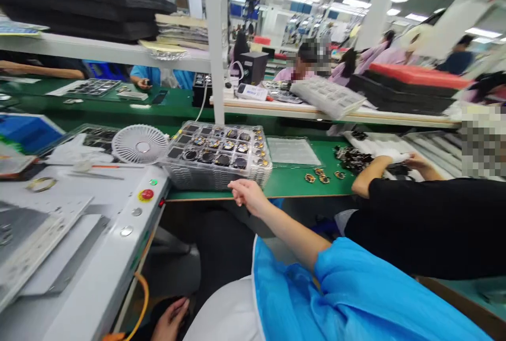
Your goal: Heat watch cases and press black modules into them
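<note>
My right hand (248, 196) reaches forward just in front of a stack of clear plastic trays (221, 177). Its thumb and fingers are drawn together in a pinch, and whatever may be between them is too small to make out. In the top tray's compartments sit round dark and metallic watch-like parts (222, 159). Low at the bottom edge, my left hand (171, 322) hangs near my lap, its fingers loosely stretched, with nothing visible in it.
Left stands a white machine with a red stop button (146, 195); a white fan (140, 144), tweezers (97, 175) and a tape roll (41, 184) are on it or near it. Several round parts (324, 178) lie on the green bench. At right, a co-worker's arms (371, 175) handle things.
</note>
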The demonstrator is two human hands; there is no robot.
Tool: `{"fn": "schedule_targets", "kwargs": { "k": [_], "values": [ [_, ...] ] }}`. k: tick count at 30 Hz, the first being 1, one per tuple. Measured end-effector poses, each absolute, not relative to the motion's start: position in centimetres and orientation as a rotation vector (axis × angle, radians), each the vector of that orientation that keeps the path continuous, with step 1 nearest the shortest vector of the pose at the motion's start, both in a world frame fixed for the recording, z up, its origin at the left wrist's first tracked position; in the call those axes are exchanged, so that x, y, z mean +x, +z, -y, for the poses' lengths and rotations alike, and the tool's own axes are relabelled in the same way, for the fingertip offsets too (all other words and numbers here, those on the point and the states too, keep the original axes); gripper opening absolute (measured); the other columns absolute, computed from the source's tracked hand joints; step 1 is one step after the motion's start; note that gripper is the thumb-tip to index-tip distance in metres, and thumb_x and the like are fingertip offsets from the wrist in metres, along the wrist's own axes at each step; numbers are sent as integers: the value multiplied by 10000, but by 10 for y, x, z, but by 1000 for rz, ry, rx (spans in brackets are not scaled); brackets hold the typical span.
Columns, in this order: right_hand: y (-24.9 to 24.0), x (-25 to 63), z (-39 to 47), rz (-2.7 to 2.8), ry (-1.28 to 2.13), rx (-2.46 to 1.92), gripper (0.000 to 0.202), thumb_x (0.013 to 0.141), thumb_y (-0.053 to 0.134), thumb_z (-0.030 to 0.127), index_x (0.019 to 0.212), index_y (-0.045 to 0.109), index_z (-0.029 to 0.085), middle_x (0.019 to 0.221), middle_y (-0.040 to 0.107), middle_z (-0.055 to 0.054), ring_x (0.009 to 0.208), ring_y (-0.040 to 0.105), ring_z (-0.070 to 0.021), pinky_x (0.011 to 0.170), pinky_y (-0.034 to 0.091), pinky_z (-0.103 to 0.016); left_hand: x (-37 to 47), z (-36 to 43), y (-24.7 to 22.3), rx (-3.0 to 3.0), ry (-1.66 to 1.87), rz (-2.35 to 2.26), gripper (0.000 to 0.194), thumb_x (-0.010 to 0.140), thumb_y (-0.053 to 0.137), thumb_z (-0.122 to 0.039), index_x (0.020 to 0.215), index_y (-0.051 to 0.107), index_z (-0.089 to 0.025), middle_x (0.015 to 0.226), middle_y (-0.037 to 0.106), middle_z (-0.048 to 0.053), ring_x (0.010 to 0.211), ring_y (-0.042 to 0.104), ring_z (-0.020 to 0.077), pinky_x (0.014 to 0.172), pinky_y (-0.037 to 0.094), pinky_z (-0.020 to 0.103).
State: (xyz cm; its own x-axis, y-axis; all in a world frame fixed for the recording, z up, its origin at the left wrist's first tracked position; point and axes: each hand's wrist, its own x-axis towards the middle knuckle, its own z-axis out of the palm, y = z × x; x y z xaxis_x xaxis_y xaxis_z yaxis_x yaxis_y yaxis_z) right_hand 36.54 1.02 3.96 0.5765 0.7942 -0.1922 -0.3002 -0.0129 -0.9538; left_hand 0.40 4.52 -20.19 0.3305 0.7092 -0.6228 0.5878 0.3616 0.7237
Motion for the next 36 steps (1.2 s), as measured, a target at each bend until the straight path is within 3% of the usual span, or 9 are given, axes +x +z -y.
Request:
{"fn": "schedule_targets", "kwargs": {
  "k": [3, 8, 10, 13, 15, 19, 26, 31, 36],
  "values": [
    [55, 369, -1, 718, 949, -1363, 385, 603, 970, 465, 694, 735, 174, 508, 660, 27, 409, 500, -93, 414, 366, -213, -1, -41, -202, 1300, 114, -1342, 756, 429, 736, -867, 840, 777, -234, 1072, 835, 140, 1134, 776, 403, 982, 618, 425],
    [75, 399, 8, 919, 643, -1404, 200, 710, 918, 342, 755, 791, 195, 602, 689, 36, 539, 538, -93, 519, 390, -218, -13, -34, -213, 1278, 91, -1358, 889, 492, 740, -918, 967, 780, -168, 1111, 809, 179, 1120, 764, 380, 987, 613, 456],
    [75, 407, 11, 926, 486, -1418, 175, 751, 892, 342, 767, 780, 209, 606, 674, 43, 550, 525, -101, 528, 384, -234, -15, -32, -216, 1276, 60, -1356, 807, 638, 754, -847, 1043, 762, -149, 1141, 794, 168, 1105, 761, 340, 996, 612, 462],
    [70, 415, 13, 936, 357, -1426, 163, 766, 880, 334, 749, 765, 220, 601, 661, 42, 536, 514, -112, 535, 389, -262, -14, -30, -219, 1281, -6, -1352, 484, 917, 725, -563, 1158, 713, -142, 1203, 757, 119, 1125, 733, 263, 1024, 600, 480],
    [67, 422, 12, 975, 255, -1456, 136, 785, 860, 310, 733, 764, 228, 600, 656, 37, 526, 508, -120, 546, 392, -285, -12, -30, -219, 1286, -48, -1354, 365, 982, 693, -437, 1208, 691, -150, 1246, 728, 96, 1158, 709, 252, 1022, 601, 486],
    [75, 452, 0, 1157, 8, -1623, 73, 835, 810, 323, 831, 805, 250, 657, 645, 23, 553, 491, -138, 580, 379, -311, -5, -33, -216, 1298, -110, -1366, 390, 981, 697, -420, 1271, 672, -159, 1318, 694, 101, 1197, 688, 272, 1013, 608, 488],
    [80, 486, -16, 1481, 98, -1925, 294, 748, 891, 453, 928, 837, 227, 790, 651, -32, 661, 548, -190, 643, 392, -340, 4, -39, -215, 1303, -199, -1403, 412, 982, 695, -429, 1291, 664, -159, 1329, 687, 104, 1193, 688, 276, 1006, 611, 487],
    [79, 476, -15, 1495, 134, -1962, 262, 876, 782, 371, 1060, 826, 189, 845, 655, -53, 700, 595, -213, 652, 438, -346, 2, -37, -225, 1309, -263, -1427, 406, 992, 684, -413, 1317, 648, -173, 1343, 681, 112, 1182, 690, 254, 1001, 615, 492],
    [81, 470, -13, 1500, 93, -2035, 297, 886, 792, 348, 1121, 817, 168, 983, 705, -85, 753, 650, -230, 713, 501, -377, -1, -36, -230, 1323, -282, -1442, 411, 992, 684, -415, 1322, 646, -173, 1349, 678, 113, 1187, 688, 257, 1003, 614, 494]
  ]
}}
